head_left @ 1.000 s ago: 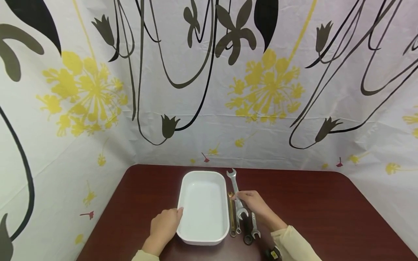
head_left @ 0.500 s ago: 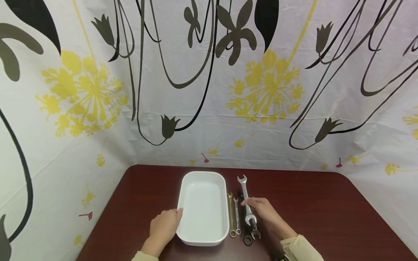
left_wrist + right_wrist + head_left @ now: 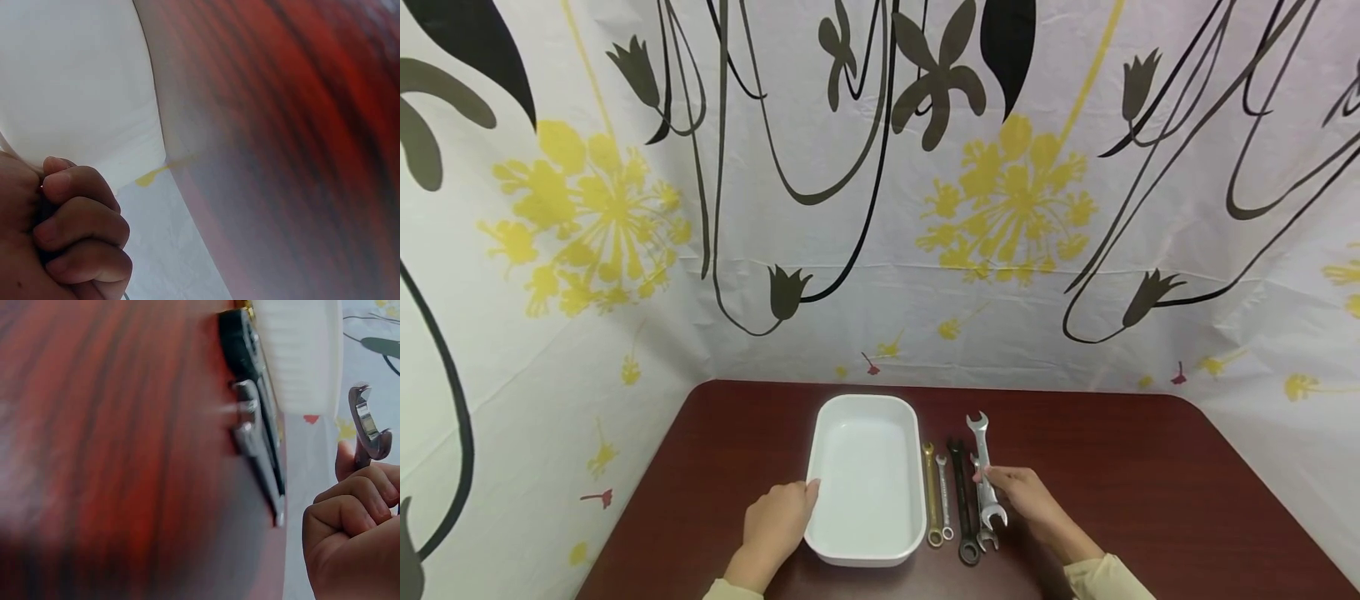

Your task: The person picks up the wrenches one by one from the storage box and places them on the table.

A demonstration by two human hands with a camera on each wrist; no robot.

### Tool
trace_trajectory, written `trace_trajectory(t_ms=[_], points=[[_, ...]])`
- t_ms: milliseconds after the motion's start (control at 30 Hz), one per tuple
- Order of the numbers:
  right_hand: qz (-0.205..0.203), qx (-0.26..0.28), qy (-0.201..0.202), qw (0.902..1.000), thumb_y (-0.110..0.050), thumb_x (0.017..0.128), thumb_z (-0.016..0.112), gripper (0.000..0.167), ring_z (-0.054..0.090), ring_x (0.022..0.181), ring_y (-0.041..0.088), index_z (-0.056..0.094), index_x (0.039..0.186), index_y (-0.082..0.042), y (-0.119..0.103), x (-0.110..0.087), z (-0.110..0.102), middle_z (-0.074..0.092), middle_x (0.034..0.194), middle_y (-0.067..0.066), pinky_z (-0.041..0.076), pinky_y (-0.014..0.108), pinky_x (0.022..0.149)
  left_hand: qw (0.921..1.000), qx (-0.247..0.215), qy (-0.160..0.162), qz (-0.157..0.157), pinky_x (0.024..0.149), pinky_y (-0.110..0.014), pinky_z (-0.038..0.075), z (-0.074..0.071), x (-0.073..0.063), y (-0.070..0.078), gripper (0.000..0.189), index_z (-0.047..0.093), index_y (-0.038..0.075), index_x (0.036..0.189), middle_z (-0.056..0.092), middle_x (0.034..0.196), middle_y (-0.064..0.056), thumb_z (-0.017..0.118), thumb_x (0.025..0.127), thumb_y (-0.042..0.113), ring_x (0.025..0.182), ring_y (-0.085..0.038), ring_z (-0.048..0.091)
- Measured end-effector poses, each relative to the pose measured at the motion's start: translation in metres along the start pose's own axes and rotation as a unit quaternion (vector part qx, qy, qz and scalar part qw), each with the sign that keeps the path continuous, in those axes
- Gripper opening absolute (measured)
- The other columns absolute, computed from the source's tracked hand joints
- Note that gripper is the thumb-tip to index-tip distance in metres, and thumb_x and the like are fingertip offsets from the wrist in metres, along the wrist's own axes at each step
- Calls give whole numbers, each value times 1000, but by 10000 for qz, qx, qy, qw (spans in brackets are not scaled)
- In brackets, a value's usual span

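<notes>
A white rectangular tray [image 3: 865, 487] stands on the table. My left hand [image 3: 777, 523] grips its left rim, with the thumb over the edge and the fingers curled in the left wrist view. To the right of the tray, my right hand [image 3: 1030, 502] holds a large silver open-end wrench [image 3: 981, 442] by its shank, tilted; its jaw end shows above the fingers in the right wrist view. Below it, a smaller silver wrench [image 3: 988, 542] lies partly hidden. A black ring-ended wrench [image 3: 963, 508], a small silver wrench [image 3: 944, 500] and a gold wrench [image 3: 932, 496] lie alongside.
The dark red-brown table [image 3: 1120, 483] has rounded far corners. A white cloth [image 3: 865, 250] printed with flowers hangs behind it and along the left side.
My right hand has carried the large silver wrench rightward and toward me, from beside the tray, across the black wrench, to above the smaller silver one. The left hand stays on the tray.
</notes>
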State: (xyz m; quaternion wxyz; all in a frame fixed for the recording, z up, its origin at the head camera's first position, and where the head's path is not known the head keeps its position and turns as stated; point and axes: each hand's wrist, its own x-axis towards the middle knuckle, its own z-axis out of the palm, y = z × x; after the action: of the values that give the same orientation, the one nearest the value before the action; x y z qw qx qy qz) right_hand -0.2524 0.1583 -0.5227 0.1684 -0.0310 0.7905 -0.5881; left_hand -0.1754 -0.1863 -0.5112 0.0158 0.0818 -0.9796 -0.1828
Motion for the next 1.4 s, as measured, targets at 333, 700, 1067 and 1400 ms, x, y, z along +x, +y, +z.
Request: trace_trajectory(t_ms=[333,700,1067,1400], points=[[215,100,130,9996,-23,100,49,40,37,51,3,61,111,14,15,-4,-14,34,55,-11,37,22,51,10000,-24,-12,22,50,-41,41,0,0,1,41,65,9,75,62,65,-7,48,98,38,55,-21,55],[380,-106,340,9986,-23,99,50,37,19,44,3,65,108,10,25,-7,-22,27,50,-11,21,17,41,10000,-43,35,17,50,-40,41,0,0,1,40,58,13,66,56,60,-4,49,98,36,53,-19,51],[454,-236,306,9982,-22,99,49,35,17,44,4,65,107,8,25,-7,-21,26,51,-10,20,18,41,10000,-27,-15,-9,50,-40,39,1,1,2,42,55,14,64,50,57,-2,48,98,37,53,-18,46],[570,-410,417,9967,-20,99,47,34,14,43,4,67,106,6,27,-3,-20,23,49,-9,19,19,41,10000,-7,-38,-42,49,-39,39,0,0,2,42,57,14,65,49,56,-2,48,98,37,53,-18,45]])
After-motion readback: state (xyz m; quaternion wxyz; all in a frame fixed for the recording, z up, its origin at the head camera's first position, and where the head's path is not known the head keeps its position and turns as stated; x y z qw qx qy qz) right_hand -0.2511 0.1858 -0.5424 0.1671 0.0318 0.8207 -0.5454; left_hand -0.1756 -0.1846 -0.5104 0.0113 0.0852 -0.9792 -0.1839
